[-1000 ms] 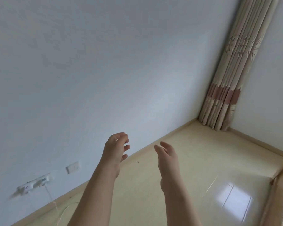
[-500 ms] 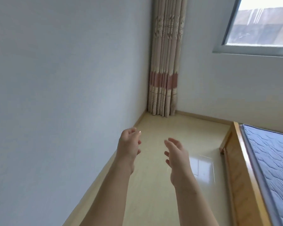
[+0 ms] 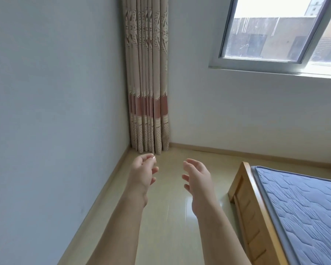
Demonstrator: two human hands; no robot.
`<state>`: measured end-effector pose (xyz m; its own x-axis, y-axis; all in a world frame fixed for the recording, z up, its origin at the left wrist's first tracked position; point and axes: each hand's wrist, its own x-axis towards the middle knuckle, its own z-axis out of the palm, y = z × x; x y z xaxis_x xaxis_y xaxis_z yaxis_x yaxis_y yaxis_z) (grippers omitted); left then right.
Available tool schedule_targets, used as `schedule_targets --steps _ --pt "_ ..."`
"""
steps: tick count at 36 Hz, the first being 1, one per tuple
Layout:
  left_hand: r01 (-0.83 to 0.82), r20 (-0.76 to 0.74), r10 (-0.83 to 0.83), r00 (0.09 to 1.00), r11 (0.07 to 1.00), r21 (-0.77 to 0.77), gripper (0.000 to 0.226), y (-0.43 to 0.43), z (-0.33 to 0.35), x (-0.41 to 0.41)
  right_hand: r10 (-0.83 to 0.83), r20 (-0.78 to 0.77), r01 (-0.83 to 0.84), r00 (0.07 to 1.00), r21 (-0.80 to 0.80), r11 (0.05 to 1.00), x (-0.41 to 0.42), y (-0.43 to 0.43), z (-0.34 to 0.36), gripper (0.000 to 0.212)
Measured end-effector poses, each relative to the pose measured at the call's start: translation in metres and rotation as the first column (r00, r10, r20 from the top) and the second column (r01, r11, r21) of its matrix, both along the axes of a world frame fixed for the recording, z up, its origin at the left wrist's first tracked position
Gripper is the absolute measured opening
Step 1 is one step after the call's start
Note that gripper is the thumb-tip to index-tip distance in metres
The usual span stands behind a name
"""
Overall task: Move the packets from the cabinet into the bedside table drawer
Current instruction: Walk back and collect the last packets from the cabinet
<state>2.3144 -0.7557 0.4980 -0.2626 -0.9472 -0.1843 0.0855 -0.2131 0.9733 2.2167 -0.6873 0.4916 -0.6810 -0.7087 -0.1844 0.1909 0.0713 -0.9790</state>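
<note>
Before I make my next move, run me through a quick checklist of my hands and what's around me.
1. Left hand free: ok, fingers loosely curled, holding nothing.
2. Right hand free: ok, fingers relaxed, holding nothing.
3. Packets in sight: not ok, none visible.
4. Cabinet in sight: not ok, only a curtain, window and bed show.
5. Drawer open: cannot tell, bedside table out of view.
6. Floor beside the bed walkable: ok, nothing shows lying on it.

Beige curtain [image 3: 147,77] with leaf motifs, a pink band and dotted hem; blue quilted mattress [image 3: 302,211] on a honey-wood bed frame [image 3: 252,213]; pale glossy floor [image 3: 166,217]; white walls [image 3: 52,96].
</note>
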Motion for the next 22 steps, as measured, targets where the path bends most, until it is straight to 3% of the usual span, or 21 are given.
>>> schedule_targets --steps 8,15,22 --pt "0.133 -0.006 -0.133 0.991 0.991 0.008 0.014 -0.155 -0.020 -0.128 -0.098 0.006 0.098 0.995 0.043 0.994 -0.116 -0.143 -0.025 0.024" --pt "0.213 0.030 -0.212 0.977 0.975 -0.062 0.014 -0.294 -0.001 -0.246 -0.147 0.040 0.147 0.988 -0.007 0.989 -0.220 -0.280 -0.001 0.023" --pt "0.373 0.047 -0.373 0.927 0.928 0.012 0.011 -0.366 -0.012 -0.383 -0.318 0.134 0.314 0.939 0.050 0.948 -0.338 -0.341 -0.017 0.015"
